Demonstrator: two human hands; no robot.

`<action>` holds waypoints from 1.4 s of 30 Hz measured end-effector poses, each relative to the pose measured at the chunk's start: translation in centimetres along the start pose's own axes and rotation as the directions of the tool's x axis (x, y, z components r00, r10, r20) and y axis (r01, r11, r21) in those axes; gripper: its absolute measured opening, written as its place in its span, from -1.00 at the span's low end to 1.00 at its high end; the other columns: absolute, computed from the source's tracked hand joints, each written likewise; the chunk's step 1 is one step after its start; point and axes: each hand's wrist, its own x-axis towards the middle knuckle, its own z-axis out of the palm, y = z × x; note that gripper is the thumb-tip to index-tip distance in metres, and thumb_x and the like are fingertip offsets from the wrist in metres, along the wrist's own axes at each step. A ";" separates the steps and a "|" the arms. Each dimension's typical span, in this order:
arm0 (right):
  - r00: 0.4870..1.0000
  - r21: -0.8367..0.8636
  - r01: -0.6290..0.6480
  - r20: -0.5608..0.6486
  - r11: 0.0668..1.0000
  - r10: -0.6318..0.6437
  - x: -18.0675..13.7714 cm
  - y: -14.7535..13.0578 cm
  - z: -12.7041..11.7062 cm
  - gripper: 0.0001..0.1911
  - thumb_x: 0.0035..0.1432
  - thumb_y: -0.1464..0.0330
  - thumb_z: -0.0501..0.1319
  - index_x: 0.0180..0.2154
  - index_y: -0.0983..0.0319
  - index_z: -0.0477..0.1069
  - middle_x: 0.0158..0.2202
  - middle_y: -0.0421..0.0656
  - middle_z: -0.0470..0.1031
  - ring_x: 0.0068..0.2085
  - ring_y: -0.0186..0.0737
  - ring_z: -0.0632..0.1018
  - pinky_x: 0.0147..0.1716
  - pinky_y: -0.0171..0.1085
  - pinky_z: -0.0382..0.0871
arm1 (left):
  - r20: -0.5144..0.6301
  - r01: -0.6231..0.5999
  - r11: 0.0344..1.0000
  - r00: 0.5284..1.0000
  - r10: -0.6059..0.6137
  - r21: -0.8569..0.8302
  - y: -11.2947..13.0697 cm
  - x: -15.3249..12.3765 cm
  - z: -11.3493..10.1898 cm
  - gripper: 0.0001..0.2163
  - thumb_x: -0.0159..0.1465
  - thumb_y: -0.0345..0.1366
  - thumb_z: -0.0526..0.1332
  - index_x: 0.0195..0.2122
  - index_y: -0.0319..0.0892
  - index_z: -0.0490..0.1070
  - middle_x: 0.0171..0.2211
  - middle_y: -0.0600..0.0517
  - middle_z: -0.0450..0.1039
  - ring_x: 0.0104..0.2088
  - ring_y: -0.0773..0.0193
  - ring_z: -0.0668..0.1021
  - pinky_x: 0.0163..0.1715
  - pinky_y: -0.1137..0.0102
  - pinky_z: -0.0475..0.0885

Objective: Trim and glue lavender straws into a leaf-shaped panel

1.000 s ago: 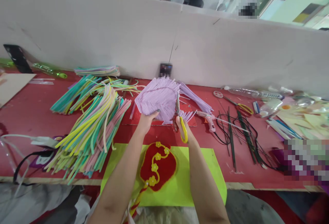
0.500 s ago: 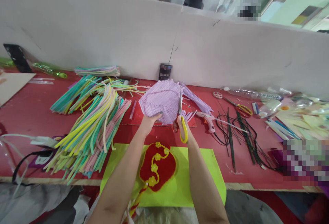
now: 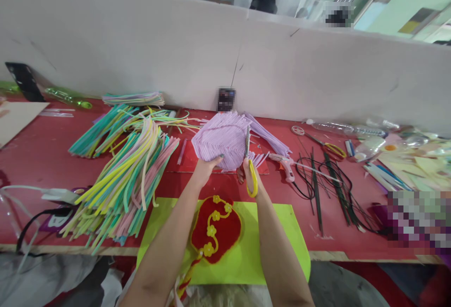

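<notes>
A leaf-like panel of lilac pipe cleaners (image 3: pixel 221 140) lies in front of me, its strips laid side by side. My left hand (image 3: pixel 208 166) grips its lower left edge, thumb on top and the other fingers hidden underneath. In my right hand (image 3: pixel 249 171) is a pair of scissors (image 3: pixel 252 182) with yellow handles. The blades point away from me along the panel's right edge. Several short lilac offcuts (image 3: pixel 259 158) lie just right of the blades. Nearer to me, a red fuzzy piece with yellow flowers (image 3: pixel 225 234) rests on a lime-green sheet (image 3: pixel 278 241).
Bundles of coloured pipe cleaners (image 3: pixel 130 180) cover the left side. More lilac pipe cleaners (image 3: pixel 269 135) lie behind right. A pink glue gun (image 3: pixel 288 168), dark green stems (image 3: pixel 317 194), a second pair of scissors (image 3: pixel 333 149) and plastic bottles (image 3: pixel 334 127) are to the right. A white partition (image 3: pixel 158 48) stands behind.
The panel's left tip has shifted very slightly right and down. Both hands keep their hold, and the scissors stay at the right edge.
</notes>
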 end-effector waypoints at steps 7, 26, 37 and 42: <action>0.998 -0.013 -0.037 -0.045 0.999 0.036 0.0 -0.1 0.0 -0.37 -0.08 -0.27 0.13 -0.53 0.16 0.08 -0.68 -0.38 0.03 -0.72 -0.49 0.10 -0.78 -0.41 0.02 | 0.007 0.010 1.000 1.000 -0.010 -0.007 0.3 -0.2 0.1 -0.43 -0.10 -0.31 0.45 -0.01 -0.19 0.42 -0.04 -0.09 0.52 -0.03 -0.02 0.54 -0.08 0.07 0.51; 0.992 -0.079 -0.089 -0.100 0.993 0.081 0.0 -0.1 0.1 -0.37 -0.13 -0.27 0.17 -0.53 0.16 0.13 -0.72 -0.40 0.00 -0.74 -0.50 0.06 -0.83 -0.42 -0.05 | -0.029 0.000 0.999 1.000 -0.001 -0.035 0.0 0.5 -0.5 -0.41 -0.14 -0.30 0.47 -0.02 -0.16 0.43 -0.09 -0.06 0.55 -0.03 -0.05 0.55 -0.06 0.04 0.50; 1.000 -0.079 0.012 0.007 0.997 -0.012 -0.2 -0.1 0.2 -0.38 -0.07 -0.27 0.12 -0.50 0.16 0.17 -0.69 -0.38 0.04 -0.70 -0.46 0.11 -0.76 -0.39 0.05 | -0.244 -0.256 0.966 0.939 0.240 -0.034 -0.9 1.1 -0.1 -0.44 -0.08 -0.23 0.46 -0.01 -0.15 0.45 0.06 -0.07 0.47 0.13 0.05 0.46 0.17 0.18 0.32; 0.990 -0.137 0.127 0.073 0.982 -0.118 0.1 0.2 0.0 -0.37 -0.01 -0.28 0.04 -0.55 0.16 0.14 -0.65 -0.29 0.15 -0.61 -0.38 0.23 -0.62 -0.34 0.19 | -0.214 -0.261 0.964 0.946 0.245 -0.050 -0.7 1.2 -0.4 -0.43 -0.10 -0.22 0.47 -0.01 -0.14 0.45 0.06 -0.08 0.47 0.12 0.02 0.46 0.16 0.14 0.32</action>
